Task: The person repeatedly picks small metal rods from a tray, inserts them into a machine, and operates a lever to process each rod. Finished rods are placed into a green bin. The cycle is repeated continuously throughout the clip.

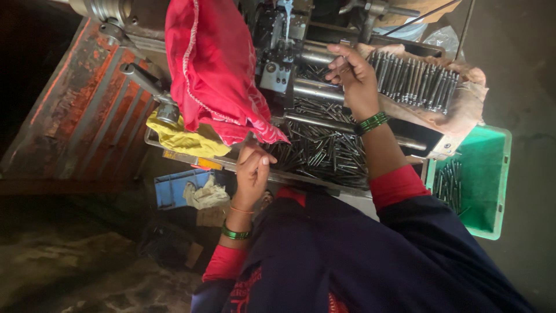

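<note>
Inspector: Two hands at work. Your right hand (354,74) pinches one metal pin (349,68) in closed fingers, beside the row of pins (414,81) on the cloth-lined tray (470,101).

Operator: And my left?

Inspector: Your left hand (253,168) rests loosely curled, holding nothing, on the trough rim (191,155) by the heaped pins (324,148). Keep pins parallel; seat each one squarely.

Workshop: machine (289,52), metal rods (324,150)

Two hands: the left hand (253,168) and the right hand (350,72). One red cloth (214,69), one yellow rag (182,139), one green bin (489,168), one blue bin (174,186). Metal pins (324,148) lie in a heap too many to count.
</note>
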### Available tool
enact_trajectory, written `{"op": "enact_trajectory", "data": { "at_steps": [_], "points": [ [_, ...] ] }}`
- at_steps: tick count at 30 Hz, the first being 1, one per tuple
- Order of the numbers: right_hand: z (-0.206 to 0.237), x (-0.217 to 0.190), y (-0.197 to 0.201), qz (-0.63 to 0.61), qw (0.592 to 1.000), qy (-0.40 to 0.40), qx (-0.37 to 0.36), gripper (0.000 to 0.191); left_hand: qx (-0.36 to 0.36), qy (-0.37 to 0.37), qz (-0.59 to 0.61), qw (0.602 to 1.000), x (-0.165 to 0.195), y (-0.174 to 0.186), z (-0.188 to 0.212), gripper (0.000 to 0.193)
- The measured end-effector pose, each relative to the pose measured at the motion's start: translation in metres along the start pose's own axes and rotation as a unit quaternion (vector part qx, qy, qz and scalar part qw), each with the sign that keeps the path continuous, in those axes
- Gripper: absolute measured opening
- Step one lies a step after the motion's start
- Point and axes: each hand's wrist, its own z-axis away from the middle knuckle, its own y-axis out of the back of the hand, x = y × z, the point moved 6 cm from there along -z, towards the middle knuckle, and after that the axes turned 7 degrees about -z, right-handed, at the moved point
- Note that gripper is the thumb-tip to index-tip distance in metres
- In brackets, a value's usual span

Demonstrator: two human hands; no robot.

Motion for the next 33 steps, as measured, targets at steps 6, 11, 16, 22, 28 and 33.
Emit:
{"op": "enact_trajectory", "data": {
  "at_steps": [6,11,16,22,28,33],
  "points": [
    [0.000,0.005,-0.004,0.000,1.000,0.004,0.004,0.039,-0.001,-0.001,0.009,1.000,-0.005,0.004,-0.001,0.021],
    [0.000,0.004,-0.004,0.000,1.000,-0.001,0.010,0.039,-0.002,0.004,0.011,1.000,-0.004,0.005,-0.002,0.022],
    [0.002,0.003,-0.007,0.004,1.000,0.002,0.004,0.042,-0.005,0.017,0.012,1.000,-0.008,0.004,0.001,0.023],
    [0.001,0.007,-0.009,0.001,1.000,-0.002,0.009,0.043,-0.003,0.011,0.006,1.000,-0.010,0.006,0.002,0.024],
    [0.001,0.007,-0.010,-0.002,1.000,-0.004,0.006,0.041,-0.008,0.013,0.009,1.000,-0.012,0.007,0.004,0.024],
    [-0.002,0.004,-0.009,0.011,0.999,-0.015,0.027,0.036,0.000,0.018,0.013,1.000,-0.015,0.005,0.007,0.023]
  ]
}}
